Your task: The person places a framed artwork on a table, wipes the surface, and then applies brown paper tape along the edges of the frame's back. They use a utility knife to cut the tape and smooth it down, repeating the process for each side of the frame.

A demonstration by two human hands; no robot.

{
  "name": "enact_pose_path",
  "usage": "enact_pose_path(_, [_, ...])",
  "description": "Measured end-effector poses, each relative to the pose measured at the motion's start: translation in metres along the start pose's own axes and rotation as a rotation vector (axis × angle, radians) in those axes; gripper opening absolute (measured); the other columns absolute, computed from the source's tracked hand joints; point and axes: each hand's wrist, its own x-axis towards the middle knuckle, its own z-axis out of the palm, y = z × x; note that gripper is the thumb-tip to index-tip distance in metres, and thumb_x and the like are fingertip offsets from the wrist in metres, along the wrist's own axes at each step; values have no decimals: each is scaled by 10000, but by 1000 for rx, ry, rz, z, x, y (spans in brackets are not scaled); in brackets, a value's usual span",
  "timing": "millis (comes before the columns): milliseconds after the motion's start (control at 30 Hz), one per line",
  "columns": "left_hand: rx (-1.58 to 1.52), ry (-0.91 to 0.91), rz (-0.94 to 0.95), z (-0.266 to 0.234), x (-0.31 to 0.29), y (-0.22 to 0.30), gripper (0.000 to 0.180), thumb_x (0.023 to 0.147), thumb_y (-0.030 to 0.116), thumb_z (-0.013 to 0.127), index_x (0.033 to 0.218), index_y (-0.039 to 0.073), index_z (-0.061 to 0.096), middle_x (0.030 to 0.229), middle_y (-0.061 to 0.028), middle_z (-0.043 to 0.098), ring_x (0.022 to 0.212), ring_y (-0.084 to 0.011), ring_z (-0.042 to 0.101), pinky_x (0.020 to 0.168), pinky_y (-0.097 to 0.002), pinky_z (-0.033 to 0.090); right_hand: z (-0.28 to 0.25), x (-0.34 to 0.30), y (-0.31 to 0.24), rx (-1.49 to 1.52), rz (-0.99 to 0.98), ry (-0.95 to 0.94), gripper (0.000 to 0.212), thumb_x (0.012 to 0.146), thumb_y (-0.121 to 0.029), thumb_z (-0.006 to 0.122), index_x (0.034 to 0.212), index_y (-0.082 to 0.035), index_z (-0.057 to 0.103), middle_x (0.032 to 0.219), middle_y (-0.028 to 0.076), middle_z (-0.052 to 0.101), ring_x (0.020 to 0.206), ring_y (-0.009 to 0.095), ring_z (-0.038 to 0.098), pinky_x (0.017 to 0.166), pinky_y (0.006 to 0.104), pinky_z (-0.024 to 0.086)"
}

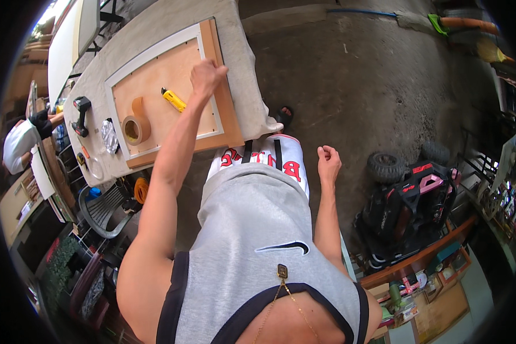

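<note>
A picture frame (116, 77) with a tan backing board (166, 71) and white inner border lies on the cloth-covered table in front of me. Brown tape (226, 109) runs along its right side and its near edge. My left hand (208, 77) is closed in a fist on the frame's right side, over the tape; whatever its fingers hold is hidden. On the backing board rest a yellow utility knife (174, 100) and a roll of brown tape (135, 129), a short end sticking up from it. My right hand (328, 164) hangs beside my hip, fingers curled, with nothing visible in it.
Left of the frame are a cordless drill (81, 116), crumpled foil (109, 136) and an orange-handled tool (85, 152). A grey chair (106, 212) stands by the table. Another person (22, 143) is at far left. At right, a black ride-on toy car (413, 200) stands on the floor.
</note>
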Motion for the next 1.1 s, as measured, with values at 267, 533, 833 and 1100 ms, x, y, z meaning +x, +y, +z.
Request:
enact_pose_path(267, [-6,-59,-117,17,-141,-9,218,652,240,660,675,24,641,628,-212,624,626,-364,648,621,-434,526,-10,29,4,-29,-145,-48,247,840,-211,703,970,-3,677,786,84,613,670,193,598,641,330,503])
enact_pose_path(533, [-19,-38,-168,21,-196,-9,216,635,219,665,627,10,611,586,-201,605,574,-344,630,598,-418,518,-19,45,5,-69,-198,-85,255,846,-230,703,978,-12,690,803,78,639,696,164,607,663,310,506])
enact_pose_path(833, [-9,-20,-181,18,-196,-3,212,636,222,675,630,18,616,587,-190,613,589,-345,641,592,-417,519,-5,57,-23,-56,-343,-141,263,834,-239,697,976,-18,679,822,102,622,732,224,609,690,353,496])
enact_pose_path(1100, [154,134,-71,20,-199,0,149,601,209,648,640,83,580,786,-115,584,810,-317,565,723,-444,427,65,95,-170,12,-717,-267,247,818,-253,693,947,-43,679,847,113,624,768,269,617,703,377,492])
